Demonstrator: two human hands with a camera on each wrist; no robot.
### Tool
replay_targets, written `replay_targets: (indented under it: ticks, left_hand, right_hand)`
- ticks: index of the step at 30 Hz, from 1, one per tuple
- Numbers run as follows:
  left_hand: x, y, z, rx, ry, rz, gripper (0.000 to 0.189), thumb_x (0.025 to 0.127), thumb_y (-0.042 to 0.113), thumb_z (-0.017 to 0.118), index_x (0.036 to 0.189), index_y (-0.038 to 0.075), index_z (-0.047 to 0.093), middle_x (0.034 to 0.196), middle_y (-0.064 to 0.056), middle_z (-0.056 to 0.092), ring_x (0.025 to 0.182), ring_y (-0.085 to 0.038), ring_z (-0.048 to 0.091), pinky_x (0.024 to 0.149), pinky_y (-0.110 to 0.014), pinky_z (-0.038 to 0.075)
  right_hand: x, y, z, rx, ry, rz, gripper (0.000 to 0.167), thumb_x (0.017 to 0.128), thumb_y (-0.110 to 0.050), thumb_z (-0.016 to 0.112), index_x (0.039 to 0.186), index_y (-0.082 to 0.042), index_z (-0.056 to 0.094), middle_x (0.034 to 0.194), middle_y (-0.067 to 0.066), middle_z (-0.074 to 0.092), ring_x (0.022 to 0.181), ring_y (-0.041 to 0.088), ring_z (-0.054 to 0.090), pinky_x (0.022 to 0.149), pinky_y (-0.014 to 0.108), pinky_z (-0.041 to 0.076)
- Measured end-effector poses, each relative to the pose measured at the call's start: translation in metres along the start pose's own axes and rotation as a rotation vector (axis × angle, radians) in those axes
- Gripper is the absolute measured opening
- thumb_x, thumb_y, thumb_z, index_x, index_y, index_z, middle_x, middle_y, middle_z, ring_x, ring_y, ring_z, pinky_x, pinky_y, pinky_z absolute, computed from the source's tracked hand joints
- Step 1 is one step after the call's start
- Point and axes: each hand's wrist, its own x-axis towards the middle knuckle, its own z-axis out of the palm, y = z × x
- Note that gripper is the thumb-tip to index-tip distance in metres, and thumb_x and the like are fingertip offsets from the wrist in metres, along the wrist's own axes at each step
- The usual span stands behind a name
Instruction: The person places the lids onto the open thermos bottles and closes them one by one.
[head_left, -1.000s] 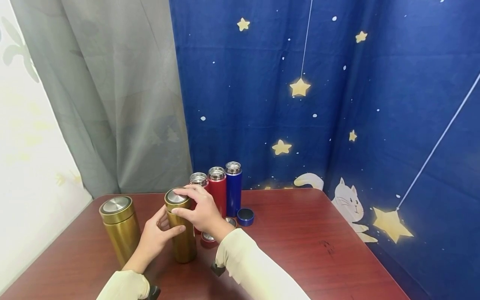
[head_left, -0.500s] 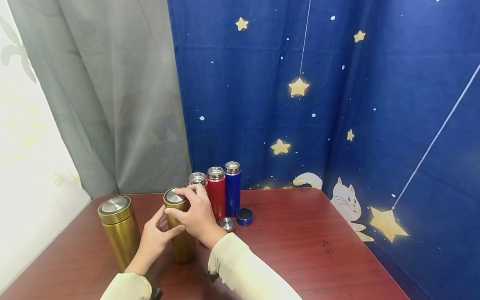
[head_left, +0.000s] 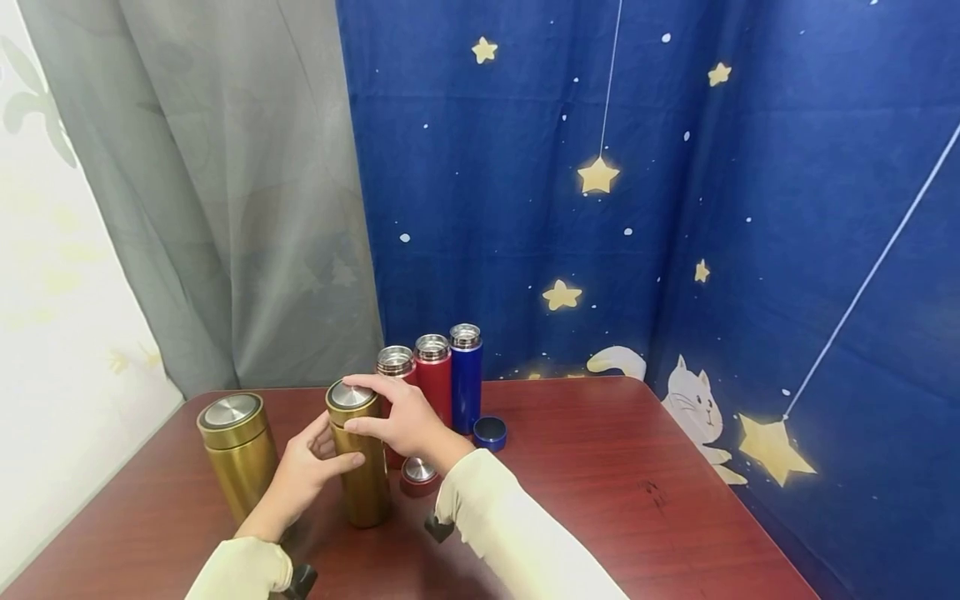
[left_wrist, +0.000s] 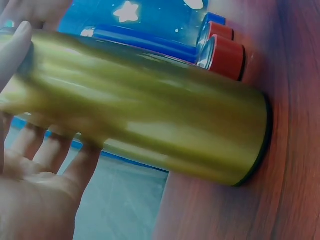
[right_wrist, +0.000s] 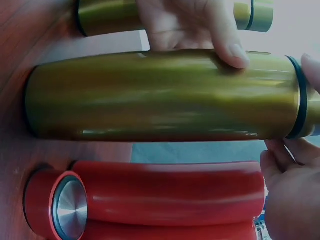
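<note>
A gold thermos (head_left: 366,483) stands upright on the table, its silver-topped lid (head_left: 351,395) seated on it. My left hand (head_left: 300,477) holds the body from the left, thumb along the near side; the left wrist view shows its fingers (left_wrist: 85,162) on the far side. My right hand (head_left: 411,423) grips the lid from the right, with fingers over the top edge and thumb just under the rim. In the right wrist view a dark ring (right_wrist: 299,97) shows between lid and body. A second gold thermos (head_left: 242,458) with its lid on stands to the left.
Behind my right hand stand two red thermoses (head_left: 435,383) and a blue thermos (head_left: 467,387), all lidless. A red lid (head_left: 418,472) and a blue lid (head_left: 491,433) lie before them; another red lid (left_wrist: 220,31) shows in the left wrist view. Curtains (head_left: 525,208) hang behind the table.
My right hand turned one way around the lid, then back, its forearm swinging left and then right. The forearm again covers the farther red lid. My left hand and the thermos stay in place.
</note>
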Motion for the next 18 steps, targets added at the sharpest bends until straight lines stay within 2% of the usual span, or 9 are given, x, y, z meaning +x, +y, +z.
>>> replay_targets:
  ticks: [4, 9, 14, 18]
  left_hand:
    - [-0.001, 0.000, -0.001, 0.000, 0.000, -0.006, 0.077, 0.082, 0.001, 0.076, 0.149, 0.003, 0.036, 0.125, 0.003, 0.062, 0.107, -0.009, 0.063, 0.085, -0.024, 0.053]
    - [-0.001, 0.000, 0.000, 0.009, 0.027, 0.008, 0.077, 0.081, 0.000, 0.076, 0.148, 0.003, 0.038, 0.123, 0.004, 0.064, 0.106, -0.009, 0.064, 0.084, -0.022, 0.053]
    - [-0.003, 0.000, 0.003, -0.002, 0.066, 0.019, 0.076, 0.080, -0.003, 0.076, 0.146, -0.001, 0.039, 0.119, 0.007, 0.065, 0.104, -0.009, 0.064, 0.084, -0.022, 0.052]
    - [-0.003, 0.000, 0.008, -0.014, 0.107, 0.018, 0.077, 0.078, -0.004, 0.078, 0.145, -0.003, 0.041, 0.118, 0.007, 0.066, 0.104, -0.009, 0.065, 0.085, -0.022, 0.052]
  right_hand:
    - [0.000, 0.001, 0.000, -0.069, 0.006, -0.029, 0.054, 0.086, -0.030, 0.074, 0.137, -0.022, 0.057, 0.129, -0.003, 0.062, 0.119, 0.009, 0.054, 0.098, 0.022, 0.042]
    - [0.000, 0.000, 0.004, -0.138, 0.060, -0.044, 0.055, 0.085, -0.034, 0.075, 0.136, -0.023, 0.059, 0.126, -0.006, 0.064, 0.116, 0.010, 0.054, 0.096, 0.021, 0.042]
    - [-0.002, -0.002, 0.009, -0.218, 0.140, -0.065, 0.056, 0.082, -0.038, 0.078, 0.133, -0.023, 0.062, 0.125, -0.007, 0.064, 0.114, 0.009, 0.054, 0.096, 0.020, 0.041]
    - [-0.003, -0.004, 0.013, -0.268, 0.230, -0.091, 0.055, 0.077, -0.041, 0.081, 0.126, -0.022, 0.066, 0.116, -0.005, 0.067, 0.108, 0.010, 0.054, 0.093, 0.019, 0.042]
